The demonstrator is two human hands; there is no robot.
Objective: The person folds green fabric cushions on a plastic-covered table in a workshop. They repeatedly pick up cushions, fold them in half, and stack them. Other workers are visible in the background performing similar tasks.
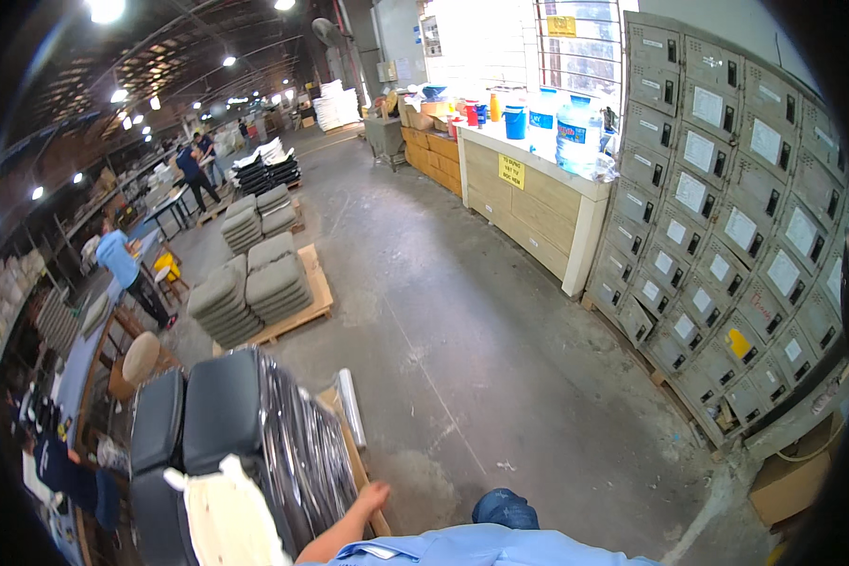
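Observation:
My left hand [375, 494] hangs low beside a stack of black padded cushions [222, 406] wrapped in clear film. Its fingers look curled in, and I see nothing held in them. The hand is close to the edge of the board or pallet [341, 415] under the stack; whether it touches cannot be told. A cream cloth [231, 514] lies over the near cushions. My right hand is out of view.
Grey cushions [278, 274] stand in piles on a pallet ahead. A film roll [351, 406] lies by the black stack. Grey lockers [698, 217] line the right, beyond them a cabinet [528, 208] with water bottles [575, 132]. Several people work at left, one in light blue [118, 257].

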